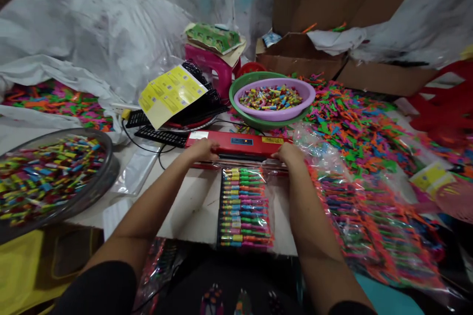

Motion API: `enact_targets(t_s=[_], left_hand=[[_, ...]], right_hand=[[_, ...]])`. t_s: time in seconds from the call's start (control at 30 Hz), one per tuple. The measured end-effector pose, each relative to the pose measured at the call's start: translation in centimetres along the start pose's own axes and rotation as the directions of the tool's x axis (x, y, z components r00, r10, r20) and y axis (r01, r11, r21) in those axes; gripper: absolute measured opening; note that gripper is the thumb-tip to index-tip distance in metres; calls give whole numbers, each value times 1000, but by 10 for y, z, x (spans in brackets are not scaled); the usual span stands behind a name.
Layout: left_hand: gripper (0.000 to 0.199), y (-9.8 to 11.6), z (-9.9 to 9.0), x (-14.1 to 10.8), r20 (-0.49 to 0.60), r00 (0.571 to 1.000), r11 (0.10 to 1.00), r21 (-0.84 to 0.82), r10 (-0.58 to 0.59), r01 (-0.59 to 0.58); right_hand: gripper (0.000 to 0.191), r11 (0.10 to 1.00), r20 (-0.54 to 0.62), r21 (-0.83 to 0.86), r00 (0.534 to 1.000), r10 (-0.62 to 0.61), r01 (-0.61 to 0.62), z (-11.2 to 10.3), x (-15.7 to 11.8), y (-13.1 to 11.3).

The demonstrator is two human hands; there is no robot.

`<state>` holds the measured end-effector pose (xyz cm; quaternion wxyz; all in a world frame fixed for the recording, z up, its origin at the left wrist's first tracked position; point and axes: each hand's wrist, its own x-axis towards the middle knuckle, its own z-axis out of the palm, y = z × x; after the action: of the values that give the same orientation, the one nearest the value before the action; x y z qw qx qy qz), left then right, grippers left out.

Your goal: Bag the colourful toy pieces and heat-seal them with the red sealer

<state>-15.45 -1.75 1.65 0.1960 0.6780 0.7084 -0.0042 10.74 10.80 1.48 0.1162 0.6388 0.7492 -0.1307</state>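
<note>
A red sealing machine [242, 142] with a small display lies across the table. My left hand [204, 150] is at its left end, fingers bent near the front edge. At the right end, my right hand [289, 153] has its fingers bent at the machine's edge. Whether either hand grips the machine or the bag's edge is too small to tell. A clear bag [246, 206] holding a row of colourful sticks lies between my forearms, its far end at the machine's front.
Filled bags [369, 221] lie to the right, beside loose colourful pieces [354, 123]. A clear tub [107, 157] of small parts stands left. Behind the machine are a purple basin [310, 94], black racks with a yellow sheet [172, 96], and a cardboard box [299, 61].
</note>
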Motion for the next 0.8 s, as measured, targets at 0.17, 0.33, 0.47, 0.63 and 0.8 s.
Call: enact_targets(t_s=[0.17, 0.33, 0.47, 0.63, 0.8], left_hand=[[42, 13, 14, 4, -51, 999, 961, 277, 10, 5], [29, 18, 39, -3, -146, 988, 957, 291, 44, 0], [30, 16, 45, -10, -202, 979, 970, 241, 21, 29], [42, -1, 27, -4, -50, 999, 993, 119, -7, 13], [35, -13, 6, 28, 76, 996, 999, 3, -54, 54]], right_hand=[[44, 993, 123, -111, 992, -21, 35, 3, 20, -9], [14, 980, 191, 71, 962, -194, 184, 0, 14, -2], [13, 914, 120, 317, 946, -303, 252, -2, 3, 11], [6, 860, 177, 453, 922, -344, 234, -1, 0, 13], [24, 903, 214, 382, 931, -295, 198, -5, 7, 3]])
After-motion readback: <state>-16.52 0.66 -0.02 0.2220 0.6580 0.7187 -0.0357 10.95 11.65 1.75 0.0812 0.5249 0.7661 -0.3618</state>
